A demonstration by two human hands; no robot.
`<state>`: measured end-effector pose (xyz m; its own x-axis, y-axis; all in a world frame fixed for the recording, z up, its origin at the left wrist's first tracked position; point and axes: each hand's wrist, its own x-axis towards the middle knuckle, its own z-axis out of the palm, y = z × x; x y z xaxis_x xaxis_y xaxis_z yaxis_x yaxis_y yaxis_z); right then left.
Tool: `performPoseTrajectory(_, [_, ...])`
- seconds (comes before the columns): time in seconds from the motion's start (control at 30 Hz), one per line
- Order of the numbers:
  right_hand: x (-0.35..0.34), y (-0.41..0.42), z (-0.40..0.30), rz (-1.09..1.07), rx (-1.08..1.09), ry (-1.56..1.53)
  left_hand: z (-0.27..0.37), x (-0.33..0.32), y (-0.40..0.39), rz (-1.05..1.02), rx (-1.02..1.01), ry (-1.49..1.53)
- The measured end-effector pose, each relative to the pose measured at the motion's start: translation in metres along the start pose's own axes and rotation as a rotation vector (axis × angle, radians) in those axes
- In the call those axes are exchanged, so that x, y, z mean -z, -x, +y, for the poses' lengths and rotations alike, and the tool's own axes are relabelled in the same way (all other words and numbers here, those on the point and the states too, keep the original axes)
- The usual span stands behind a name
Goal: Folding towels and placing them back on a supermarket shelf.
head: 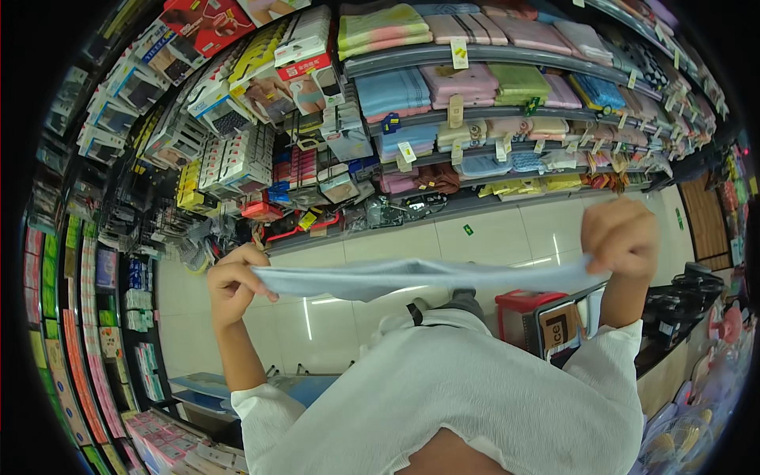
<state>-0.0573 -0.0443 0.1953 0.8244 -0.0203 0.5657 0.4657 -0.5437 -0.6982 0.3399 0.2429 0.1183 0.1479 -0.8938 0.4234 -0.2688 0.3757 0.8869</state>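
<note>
A light blue cloth (415,279), likely a towel, is stretched nearly level across the view, above the tiled floor. At its left end my left hand (237,284) pinches a corner between thumb and fingers. Opposite, my right hand (620,237) is closed on the other end and looks blurred. The cloth sags slightly and shows folds along its middle; its face is seen mostly edge-on.
Shelves of folded towels (392,92) run across the back. Boxed underwear (237,160) hangs at the upper left. A red stool (510,306) and a dark-rimmed bin (555,329) stand at the right. A blue-topped board (208,383) lies at the lower left.
</note>
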Motion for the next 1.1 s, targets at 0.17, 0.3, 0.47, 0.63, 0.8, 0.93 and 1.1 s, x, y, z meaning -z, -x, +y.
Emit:
performPoseTrajectory(0.17, [-0.006,-0.002,-0.006,-0.044,0.171,-0.406,0.018,-0.018,-0.003,-0.041,-0.146,0.459])
performPoseTrajectory(0.3, [-0.003,-0.034,-0.001,-0.599,0.306,-0.714,0.002,-0.012,-0.016,-0.238,-0.240,0.577])
performPoseTrajectory(0.47, [-0.039,-0.019,0.045,0.159,-0.484,0.579,-0.043,-0.018,-0.029,0.234,0.246,-0.245])
performPoseTrajectory(0.63, [-0.047,-0.019,0.063,0.162,-0.377,0.617,-0.045,-0.036,-0.041,0.303,0.180,-0.607])
performPoseTrajectory(0.8, [-0.046,-0.017,0.081,0.120,-0.399,0.693,-0.057,-0.040,-0.041,0.349,-0.074,-0.947])
performPoseTrajectory(0.93, [-0.041,-0.014,0.079,0.127,-0.386,0.722,-0.058,-0.038,-0.035,0.421,-0.014,-0.817])
performPoseTrajectory(1.1, [-0.036,-0.015,0.082,0.110,-0.348,0.838,-0.063,-0.040,-0.034,0.440,-0.039,-0.833])
